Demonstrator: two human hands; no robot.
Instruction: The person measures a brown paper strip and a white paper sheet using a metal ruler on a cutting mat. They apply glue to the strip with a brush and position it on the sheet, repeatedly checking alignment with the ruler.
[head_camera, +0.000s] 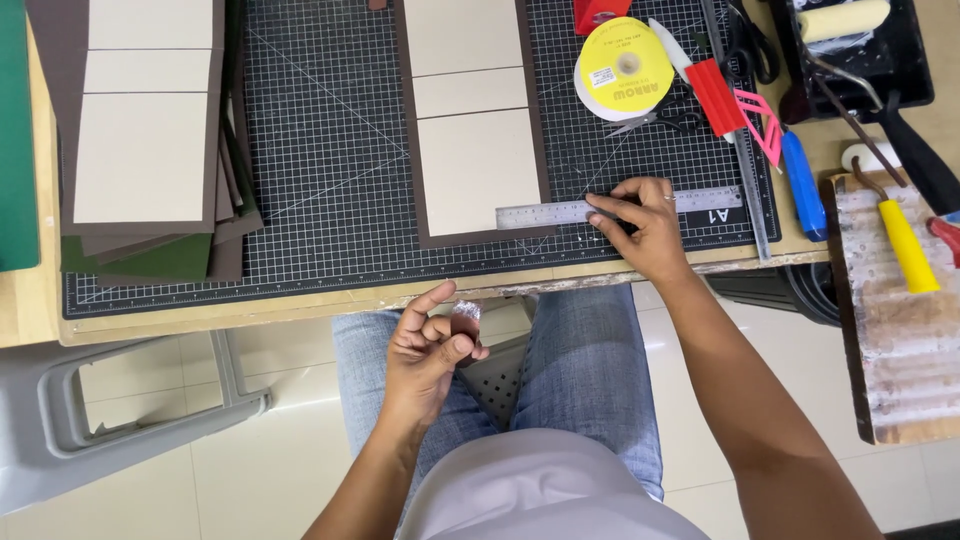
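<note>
On the cutting mat, near edge: the right hand (640, 225) lies flat, fingers spread and pressing down on a flat steel ruler (600, 209).
Right hand's grip: nothing pinched, fingertips simply pinning the ruler to the mat.
Ruler: lying crosswise, its left end touching the lower right corner of the dark brown board faced with cream panels (472, 120).
Above the lap: the left hand (432, 350) hovers clear of the table, fingers curled in, pinching a small crumpled silvery scrap (466, 318) between thumb and fingers.
Mat: a black gridded cutting mat (330, 200) covering most of the table.
Beyond the ruler: a yellow spool of ribbon (625, 65), black-handled scissors (672, 115), a red-handled tool (715, 95) and a blue-handled knife (803, 185), all close together.
Far right: a paint roller in a black tray (850, 40) and a yellow-handled tool (908, 245) on a worn wooden board.
Far left: a stack of brown and cream boards (145, 130), well apart from both hands.
</note>
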